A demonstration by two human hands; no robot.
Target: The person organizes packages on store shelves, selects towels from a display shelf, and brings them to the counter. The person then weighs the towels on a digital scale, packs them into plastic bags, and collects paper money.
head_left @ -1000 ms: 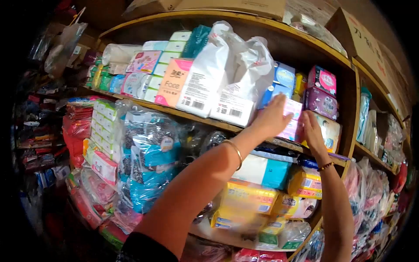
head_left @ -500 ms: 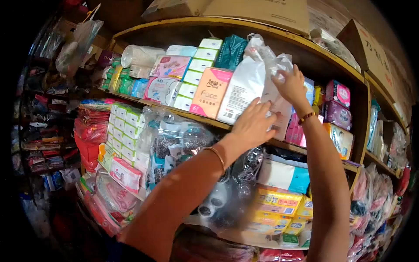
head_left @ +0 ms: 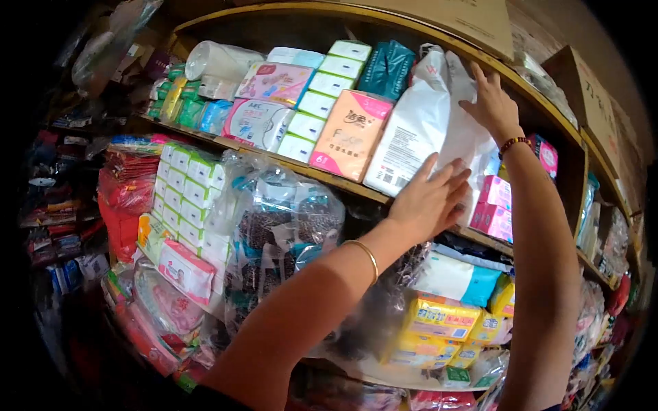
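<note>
A white plastic pack (head_left: 410,130) with printed text and a barcode stands tilted on the upper shelf, with a second plain white pack (head_left: 460,92) pressed against its right side. My left hand (head_left: 433,200) lies against the lower front of these packs, its fingers spread. Higher up, my right hand (head_left: 495,106) rests on the right edge of the second pack, fingers stretched and thumb apart. An orange and pink face tissue pack (head_left: 351,135) stands just left of the printed pack. Pink packs (head_left: 495,205) sit to the right, partly behind my right arm.
A teal pack (head_left: 387,68) and stacked white-green tissue packs (head_left: 317,106) fill the shelf further left. Below the wooden shelf edge (head_left: 274,159) hangs a clear bag of dark items (head_left: 274,219). Yellow packs (head_left: 439,316) lie on the lower shelf. Cardboard boxes (head_left: 439,17) stand on top.
My right hand has moved up along the second white pack, its fingers now straighter. The two white packs stand more evenly side by side. My left hand stays at their lower front. The view has shifted.
</note>
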